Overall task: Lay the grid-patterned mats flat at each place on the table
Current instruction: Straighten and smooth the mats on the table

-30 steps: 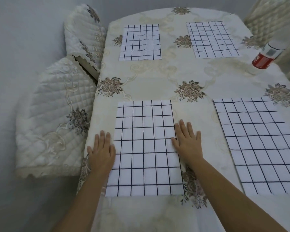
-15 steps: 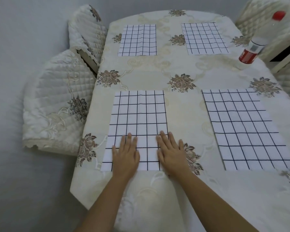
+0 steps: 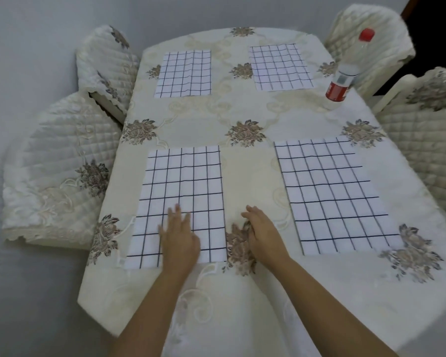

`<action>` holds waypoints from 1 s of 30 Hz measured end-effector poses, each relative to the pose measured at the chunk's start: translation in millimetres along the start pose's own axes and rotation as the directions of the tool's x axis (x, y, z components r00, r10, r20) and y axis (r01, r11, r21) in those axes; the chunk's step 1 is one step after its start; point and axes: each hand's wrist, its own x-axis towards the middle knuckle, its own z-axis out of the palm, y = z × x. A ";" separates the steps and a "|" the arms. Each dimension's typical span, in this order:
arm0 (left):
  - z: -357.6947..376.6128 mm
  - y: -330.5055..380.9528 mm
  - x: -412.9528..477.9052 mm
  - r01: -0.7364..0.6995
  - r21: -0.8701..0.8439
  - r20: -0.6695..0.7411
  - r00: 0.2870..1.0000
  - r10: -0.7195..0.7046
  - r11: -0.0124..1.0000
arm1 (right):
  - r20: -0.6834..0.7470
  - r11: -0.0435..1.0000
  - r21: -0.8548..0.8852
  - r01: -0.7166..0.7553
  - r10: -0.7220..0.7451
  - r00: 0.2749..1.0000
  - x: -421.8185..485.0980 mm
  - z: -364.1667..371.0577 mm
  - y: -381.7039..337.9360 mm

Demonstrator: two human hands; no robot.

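- Room: plain pale wall and floor, with a dark opening at the far right corner.
- Table [image 3: 242, 112]: long, with rounded ends, under a cream cloth with brown flower motifs. It runs lengthwise away from the person.
- Chairs, four, in quilted cream covers: near left chair [image 3: 54, 171], far left chair [image 3: 103, 65], far right chair [image 3: 366, 24] and near right chair [image 3: 422, 155]. All are drawn up to the table's sides.
- Mats, four, white with a dark grid, one before each chair.
  - The near left mat [image 3: 186, 181] and near right mat [image 3: 330, 191] lie flat.
  - The far right mat [image 3: 281, 67] looks flat.
  - The far left mat [image 3: 183, 73] shows faint ripples in its lines.
  - All seem to be in place, so the job looks close to done.
- Left hand [image 3: 179, 238]: palm down with fingers straight and spread, resting on the lower part of the near left mat and gripping nothing. It is slightly blurred.
- Right hand [image 3: 262, 233]: turned on its edge with fingers loosely extended. It sits on bare cloth between the two near mats, just off the near left mat's right edge, and holds nothing.
- Key relation: the near left mat's long side runs straight ahead from the left hand. The near right mat lies apart to the right, with the right hand the nearer one.
- Bottle [image 3: 344, 73]: clear plastic with a red cap and red label, upright near the table's right edge beside the far right mat.
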 end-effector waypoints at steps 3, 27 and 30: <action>9.7 77.8 8.0 -0.153 -0.087 0.109 0.981 0.162 0.984 | -0.119 0.998 -0.069 0.001 -0.009 0.993 -1.5 -38.8 21.9; 112.6 207.5 14.2 -0.377 0.090 0.112 0.923 0.367 0.922 | 0.007 0.858 -0.513 -0.012 0.018 1.000 -5.9 -125.4 196.9; 114.8 205.8 14.0 -0.374 0.093 0.092 0.926 0.366 0.923 | -0.030 0.849 -0.523 -0.074 0.069 0.997 -8.7 -143.8 216.3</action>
